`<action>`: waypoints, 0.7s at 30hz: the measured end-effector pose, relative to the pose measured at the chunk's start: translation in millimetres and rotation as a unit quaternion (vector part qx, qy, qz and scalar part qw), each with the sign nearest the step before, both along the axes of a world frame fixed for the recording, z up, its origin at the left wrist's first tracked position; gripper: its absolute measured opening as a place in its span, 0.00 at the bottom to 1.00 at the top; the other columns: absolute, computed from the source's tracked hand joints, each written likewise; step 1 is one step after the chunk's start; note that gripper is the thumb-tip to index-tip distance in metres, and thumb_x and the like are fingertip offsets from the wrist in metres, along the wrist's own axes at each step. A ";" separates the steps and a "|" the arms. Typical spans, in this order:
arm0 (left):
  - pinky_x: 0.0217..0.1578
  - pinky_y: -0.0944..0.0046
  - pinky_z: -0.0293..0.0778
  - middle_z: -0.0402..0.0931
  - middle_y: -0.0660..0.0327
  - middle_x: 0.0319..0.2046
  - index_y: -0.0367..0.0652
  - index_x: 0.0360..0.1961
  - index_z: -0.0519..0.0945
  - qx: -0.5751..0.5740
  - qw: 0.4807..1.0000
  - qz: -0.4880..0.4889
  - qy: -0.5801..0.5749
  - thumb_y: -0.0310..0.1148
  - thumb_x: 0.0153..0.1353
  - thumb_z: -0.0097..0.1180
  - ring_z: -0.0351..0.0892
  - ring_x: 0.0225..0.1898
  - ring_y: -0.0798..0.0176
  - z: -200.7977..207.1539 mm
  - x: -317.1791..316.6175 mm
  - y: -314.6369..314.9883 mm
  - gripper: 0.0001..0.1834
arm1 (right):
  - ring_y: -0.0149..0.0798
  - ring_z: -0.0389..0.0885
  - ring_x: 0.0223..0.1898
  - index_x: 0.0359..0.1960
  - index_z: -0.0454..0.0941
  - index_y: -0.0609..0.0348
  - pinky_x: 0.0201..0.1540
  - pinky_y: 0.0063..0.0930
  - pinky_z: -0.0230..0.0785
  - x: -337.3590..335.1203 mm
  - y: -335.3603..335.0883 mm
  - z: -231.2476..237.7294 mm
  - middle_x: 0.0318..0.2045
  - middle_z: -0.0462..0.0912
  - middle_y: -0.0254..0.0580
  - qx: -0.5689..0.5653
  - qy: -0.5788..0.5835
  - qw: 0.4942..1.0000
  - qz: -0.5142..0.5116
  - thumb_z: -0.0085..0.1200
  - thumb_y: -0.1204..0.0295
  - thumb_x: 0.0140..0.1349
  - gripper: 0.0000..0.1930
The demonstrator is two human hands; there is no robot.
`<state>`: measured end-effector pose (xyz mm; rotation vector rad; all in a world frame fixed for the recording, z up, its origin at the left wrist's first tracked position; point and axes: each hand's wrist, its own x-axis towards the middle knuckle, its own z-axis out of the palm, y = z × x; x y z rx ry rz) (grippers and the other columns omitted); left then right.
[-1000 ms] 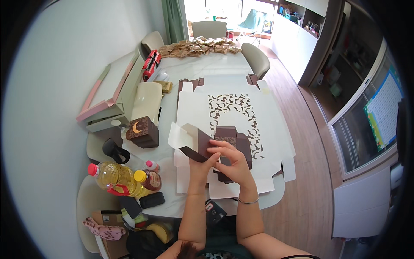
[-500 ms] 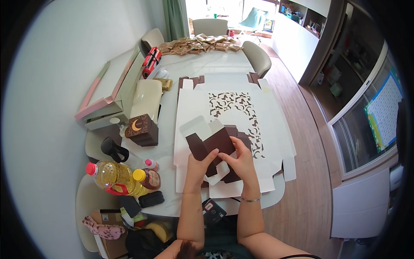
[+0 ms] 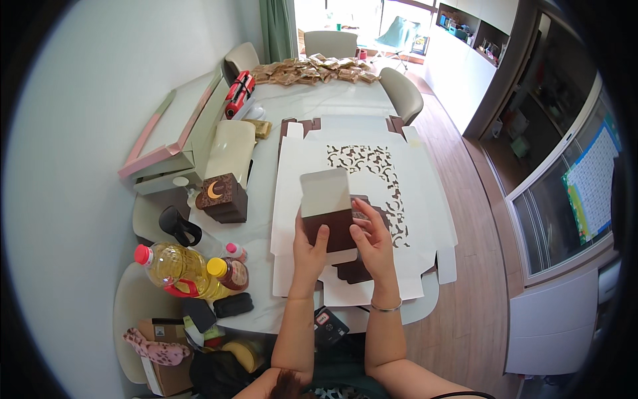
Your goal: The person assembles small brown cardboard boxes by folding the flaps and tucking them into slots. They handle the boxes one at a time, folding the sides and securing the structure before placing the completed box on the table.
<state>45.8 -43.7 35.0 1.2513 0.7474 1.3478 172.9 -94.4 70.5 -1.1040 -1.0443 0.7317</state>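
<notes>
Head view. Held up at picture centre: a small brown cardboard box (image 3: 330,223), its pale flap standing upright at 12 o'clock of the brown body. Left hand (image 3: 309,249) clasped on the box's lower left side, thumb lying up across the brown face, fingers hidden behind. Right hand (image 3: 374,243) clasped on the right side, thumb pressed to the front near the right edge, fingers curled round toward the back. Both wrists coming in from 6 o'clock, a thin bracelet (image 3: 385,307) on the right one.

Directly beneath, flat on the table (image 3: 332,103): a large white die-cut cardboard sheet (image 3: 292,173) with a brown lattice pattern (image 3: 372,169) at 1 o'clock of the box. More brown cardboard pieces (image 3: 352,271) lying on the sheet just under the hands at 6 o'clock.

At 9 o'clock, apart from the hands: a finished brown box with a gold crescent (image 3: 222,196). At 8 o'clock, near the table's left edge: a bottle of yellow oil with a red cap (image 3: 176,266) and a smaller bottle with a yellow cap (image 3: 229,272). At 10 to 11 o'clock: a pink-edged flat box (image 3: 169,133) and a cream lid (image 3: 229,143). At 12 o'clock, far end: a heap of tan packets (image 3: 312,70).

Open room mostly at 2 to 3 o'clock on the bare white sheet, up to the table's right edge; near edge just below the wrists.
</notes>
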 end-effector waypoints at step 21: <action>0.59 0.63 0.63 0.65 0.54 0.60 0.38 0.66 0.60 0.098 0.994 -0.022 0.029 0.47 0.73 0.39 0.67 0.58 0.61 20.2 2.9 -14.2 0.28 | 0.24 0.69 0.33 0.45 0.76 0.60 0.32 0.14 0.64 6.5 1.6 -9.9 0.36 0.73 0.32 0.058 -0.079 0.994 -0.050 0.55 0.69 0.65 0.11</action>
